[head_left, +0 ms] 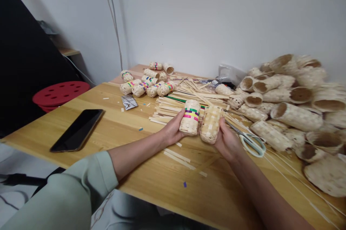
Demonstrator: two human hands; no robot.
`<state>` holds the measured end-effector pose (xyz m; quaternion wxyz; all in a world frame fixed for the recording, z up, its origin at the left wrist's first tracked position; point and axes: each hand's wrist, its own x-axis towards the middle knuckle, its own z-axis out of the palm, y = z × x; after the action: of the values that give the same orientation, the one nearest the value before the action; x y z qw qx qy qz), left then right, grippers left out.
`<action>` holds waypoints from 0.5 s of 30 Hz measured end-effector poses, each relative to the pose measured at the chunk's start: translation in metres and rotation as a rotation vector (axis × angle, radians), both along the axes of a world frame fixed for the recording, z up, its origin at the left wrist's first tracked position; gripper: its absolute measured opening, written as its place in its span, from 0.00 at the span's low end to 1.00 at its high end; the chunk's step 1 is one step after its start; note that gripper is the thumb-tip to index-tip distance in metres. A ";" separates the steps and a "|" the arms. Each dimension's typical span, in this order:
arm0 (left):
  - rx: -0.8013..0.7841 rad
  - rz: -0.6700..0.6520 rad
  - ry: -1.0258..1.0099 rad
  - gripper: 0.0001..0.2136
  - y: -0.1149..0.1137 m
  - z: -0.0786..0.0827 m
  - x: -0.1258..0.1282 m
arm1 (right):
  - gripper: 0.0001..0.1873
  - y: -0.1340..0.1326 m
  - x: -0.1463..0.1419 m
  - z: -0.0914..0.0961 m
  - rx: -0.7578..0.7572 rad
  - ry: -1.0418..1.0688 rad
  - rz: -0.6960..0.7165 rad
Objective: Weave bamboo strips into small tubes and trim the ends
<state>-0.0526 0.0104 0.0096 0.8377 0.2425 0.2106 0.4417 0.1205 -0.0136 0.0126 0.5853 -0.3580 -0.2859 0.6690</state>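
Observation:
My left hand (pixel 174 127) is closed around a small woven bamboo basket with coloured bands (pixel 190 116) in green, purple, yellow and pink. Beside it, my right hand (pixel 228 138) grips a plain woven bamboo basket (pixel 211 123) without colour. Both baskets are held nearly upright above the table, side by side and very close; whether they touch is hard to tell. Just right of my right hand lie scissors with pale handles (pixel 252 143). Loose bamboo strips (pixel 173 109) spread over the wood behind the baskets.
Several colour-banded baskets (pixel 140 88) lie at the back left of the table (pixel 108 100). A large heap of plain baskets (pixel 294 115) fills the right side. A phone (pixel 77 131) and a silver packet (pixel 129 102) lie to the left. A red stool (pixel 61 95) stands beyond the edge.

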 end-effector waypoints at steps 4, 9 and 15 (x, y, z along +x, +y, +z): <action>-0.038 -0.031 -0.073 0.20 0.000 0.004 0.000 | 0.16 -0.001 -0.003 0.001 -0.007 -0.007 -0.044; -0.004 0.041 -0.090 0.13 0.000 0.003 0.002 | 0.16 0.001 -0.001 -0.001 0.008 -0.026 -0.054; 0.088 0.174 -0.076 0.16 0.005 -0.008 0.004 | 0.15 0.001 -0.002 0.000 0.033 -0.042 -0.041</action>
<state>-0.0485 0.0156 0.0017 0.7919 0.2431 0.1793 0.5307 0.1187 -0.0125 0.0123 0.5986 -0.3682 -0.3016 0.6443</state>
